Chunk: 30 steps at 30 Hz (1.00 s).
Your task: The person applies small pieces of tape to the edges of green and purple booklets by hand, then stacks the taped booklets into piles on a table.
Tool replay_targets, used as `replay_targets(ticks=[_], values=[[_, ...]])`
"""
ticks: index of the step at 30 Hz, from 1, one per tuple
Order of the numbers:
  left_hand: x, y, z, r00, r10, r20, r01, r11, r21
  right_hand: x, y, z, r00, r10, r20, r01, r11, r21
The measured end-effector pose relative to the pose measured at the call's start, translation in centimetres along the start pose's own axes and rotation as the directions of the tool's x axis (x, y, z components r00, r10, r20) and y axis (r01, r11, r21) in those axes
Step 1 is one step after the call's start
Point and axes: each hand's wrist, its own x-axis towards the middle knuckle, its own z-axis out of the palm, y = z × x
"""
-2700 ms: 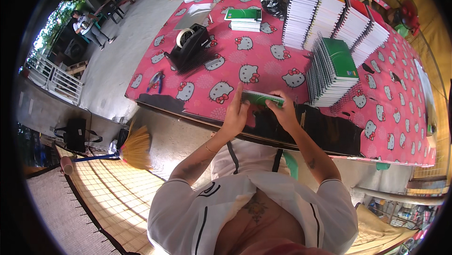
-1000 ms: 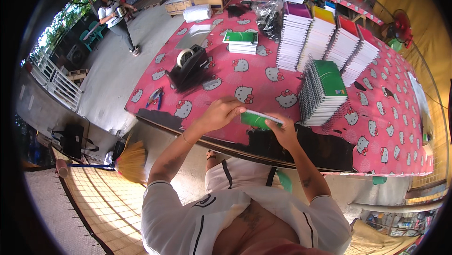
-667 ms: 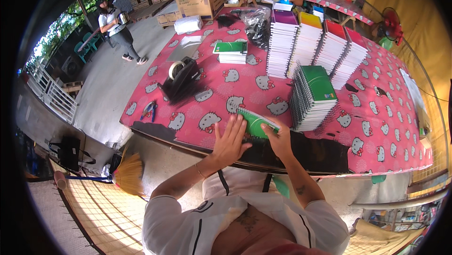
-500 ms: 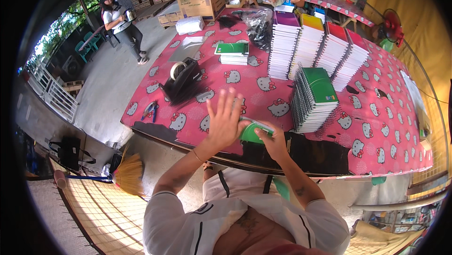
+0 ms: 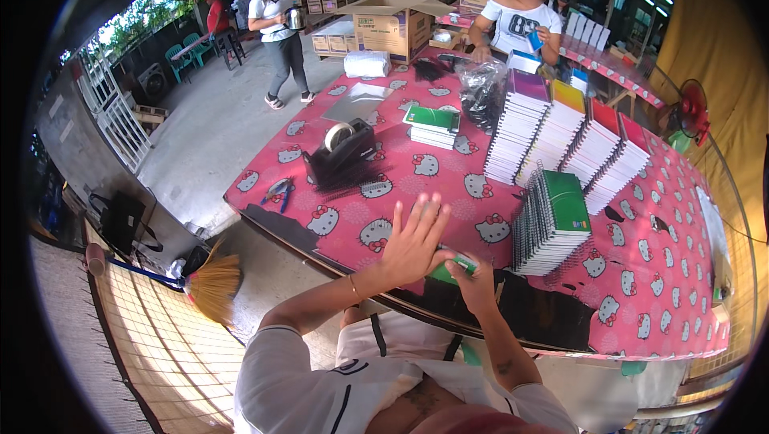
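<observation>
Near the centre of the frame, your left hand (image 5: 415,240) is open flat, fingers stretched and slightly apart; whether its thumb touches the notebook is unclear. Your right hand (image 5: 478,283), just right of it, is closed around a small green notebook (image 5: 443,274), thumb on top. The notebook lies between your hands, partly hidden, above the table's dark front edge (image 5: 529,310), lower centre.

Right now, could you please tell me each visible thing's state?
Notebook: held; open or closed unclear
Left hand: open
Right hand: gripping notebook
Large carton: open
Tape dispenser: upright, loaded
Pliers: lying flat
Plastic bag: crumpled
Green stack: upright
Fan: spinning or not, unclear
</observation>
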Motion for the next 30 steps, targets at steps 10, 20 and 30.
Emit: replay_targets(ticks=[10, 20, 30], values=[[1.0, -1.2, -0.6, 0.911, 0.112, 0.398, 0.011, 0.955, -0.295, -0.2, 0.3, -0.9, 0.996, 0.013, 0.085, 0.001, 0.986, -0.164], [1.3, 1.7, 0.0, 0.99, 0.032, 0.137, -0.019, 0.996, -0.091, 0.2, 1.1, -0.4, 0.99, -0.054, 0.127, 0.082, 0.97, -0.227], [-1.8, 2.8, 1.0, 0.978, 0.12, 0.171, -0.078, 0.97, -0.232, 0.4, 2.1, -0.6, 0.994, -0.089, 0.06, 0.101, 0.967, -0.232]])
